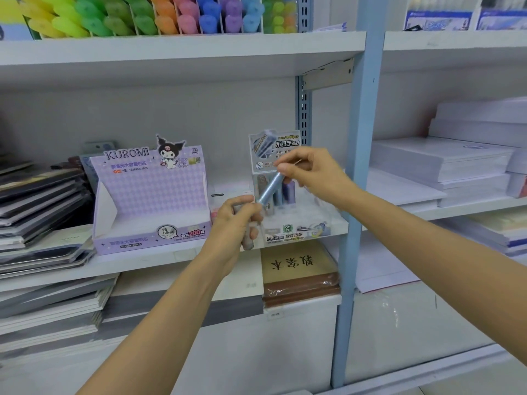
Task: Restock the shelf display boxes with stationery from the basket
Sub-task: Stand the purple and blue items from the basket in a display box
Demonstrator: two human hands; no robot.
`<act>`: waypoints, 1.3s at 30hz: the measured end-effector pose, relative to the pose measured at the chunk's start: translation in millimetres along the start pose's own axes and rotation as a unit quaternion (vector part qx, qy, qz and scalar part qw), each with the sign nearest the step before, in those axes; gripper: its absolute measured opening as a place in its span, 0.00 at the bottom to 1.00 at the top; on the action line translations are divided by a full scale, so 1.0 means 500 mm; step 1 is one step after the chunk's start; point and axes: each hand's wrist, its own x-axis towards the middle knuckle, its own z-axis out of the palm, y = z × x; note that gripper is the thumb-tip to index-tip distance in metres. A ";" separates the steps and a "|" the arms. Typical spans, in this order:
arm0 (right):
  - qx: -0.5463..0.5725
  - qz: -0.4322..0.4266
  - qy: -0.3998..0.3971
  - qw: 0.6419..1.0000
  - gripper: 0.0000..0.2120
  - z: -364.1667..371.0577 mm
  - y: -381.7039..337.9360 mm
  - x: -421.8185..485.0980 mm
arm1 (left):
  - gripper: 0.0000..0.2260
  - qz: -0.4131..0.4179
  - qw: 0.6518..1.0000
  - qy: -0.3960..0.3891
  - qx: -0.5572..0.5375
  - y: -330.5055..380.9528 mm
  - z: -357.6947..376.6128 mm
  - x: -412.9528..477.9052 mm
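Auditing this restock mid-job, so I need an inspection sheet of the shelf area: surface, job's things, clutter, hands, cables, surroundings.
Surface: white shelf board, carrying two display boxes.
Job's things: Kuromi box looks empty; lead box partly stocked; blue tube held tilted; basket not in view.
Clutter: notebook stack at left.
Hands: right hand pinches blue tube; left hand grips pale tube.
Cables: nothing seen.
Surroundings: highlighters above, paper reams at right.
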 end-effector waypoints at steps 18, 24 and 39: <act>-0.230 -0.008 -0.067 0.971 0.05 -0.017 0.062 0.048 | 0.07 0.002 0.998 -0.067 -0.020 -0.018 -0.008 0.001; -0.211 -0.007 -0.058 0.976 0.09 0.004 0.070 0.054 | 0.03 0.042 0.995 -0.081 -0.028 -0.034 -0.014 0.010; -0.176 -0.037 0.029 0.983 0.09 0.022 0.076 0.015 | 0.12 0.071 0.996 -0.047 -0.011 -0.043 -0.027 0.018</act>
